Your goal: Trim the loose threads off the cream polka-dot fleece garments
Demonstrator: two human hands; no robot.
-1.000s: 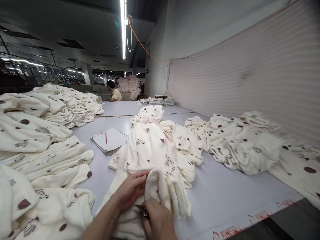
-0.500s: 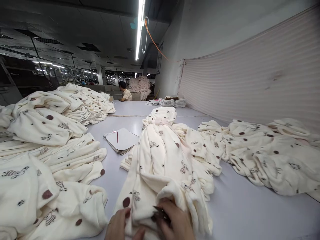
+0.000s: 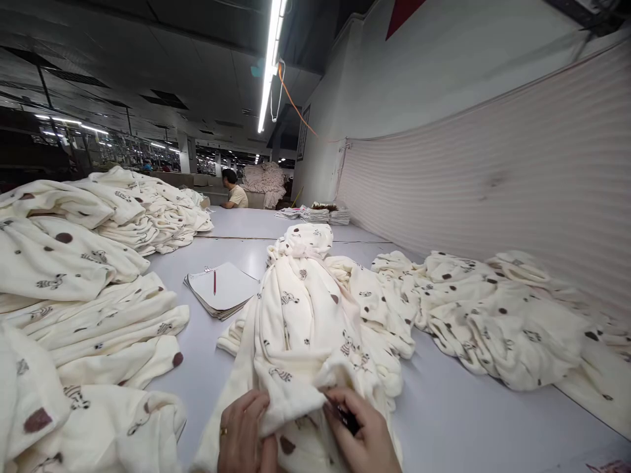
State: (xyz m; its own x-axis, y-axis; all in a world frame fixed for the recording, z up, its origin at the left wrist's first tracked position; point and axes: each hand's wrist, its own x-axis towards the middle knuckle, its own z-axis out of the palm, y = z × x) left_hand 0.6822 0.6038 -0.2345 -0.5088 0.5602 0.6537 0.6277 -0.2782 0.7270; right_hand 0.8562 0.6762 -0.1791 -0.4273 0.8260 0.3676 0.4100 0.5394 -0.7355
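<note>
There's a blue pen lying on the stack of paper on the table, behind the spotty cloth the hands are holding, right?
Not quite: the pen is red, not blue, as the head view shows. It does lie on the stack of paper on the table, behind the spotty cloth that the left hand and right hand hold.

Person, own body, lower edge of head view: two bare hands only.

- Left hand (image 3: 244,430): no glove, no sleeve in view; a thin gold-coloured ring on one finger; short, unpainted nails.
- Right hand (image 3: 362,437): no glove, no sleeve, no ring visible; short, plain nails.
- Wrists: cut off by the frame edge; no watch or bracelet visible.
</note>
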